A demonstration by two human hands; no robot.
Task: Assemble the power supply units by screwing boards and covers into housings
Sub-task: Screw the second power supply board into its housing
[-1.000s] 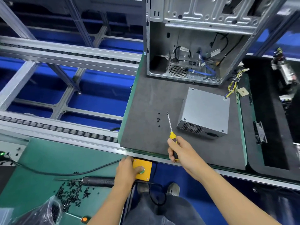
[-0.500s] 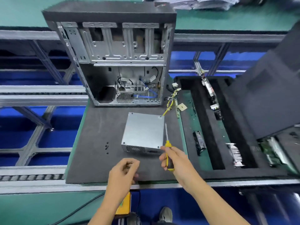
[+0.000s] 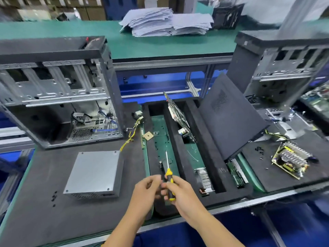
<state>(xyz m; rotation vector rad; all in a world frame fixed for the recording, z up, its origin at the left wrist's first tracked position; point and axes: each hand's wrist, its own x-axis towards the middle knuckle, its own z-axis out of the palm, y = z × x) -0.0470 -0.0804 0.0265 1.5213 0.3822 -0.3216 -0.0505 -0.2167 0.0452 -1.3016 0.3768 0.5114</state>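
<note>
My right hand (image 3: 179, 193) grips a yellow-and-black screwdriver (image 3: 168, 177) by the handle, its shaft pointing away from me. My left hand (image 3: 145, 191) is beside it with curled fingers touching the handle's lower part. A closed silver power supply unit (image 3: 94, 172) lies on the black foam pallet (image 3: 44, 202) to the left, with small black screws (image 3: 54, 197) near it. An open computer case (image 3: 58, 97) stands behind it. At the far right an uncovered power supply board (image 3: 292, 160) lies on another pallet.
A foam tray (image 3: 178, 139) with slots holding circuit boards and a heatsink sits ahead of my hands. A dark side panel (image 3: 229, 116) leans at the right, next to a second case (image 3: 283, 68). Stacked papers (image 3: 165, 22) lie on the green bench behind.
The view has swung right and up from the yellow button to the trays. My left hand left the button and came up to the screwdriver, which my right hand carried rightwards past the silver unit.
</note>
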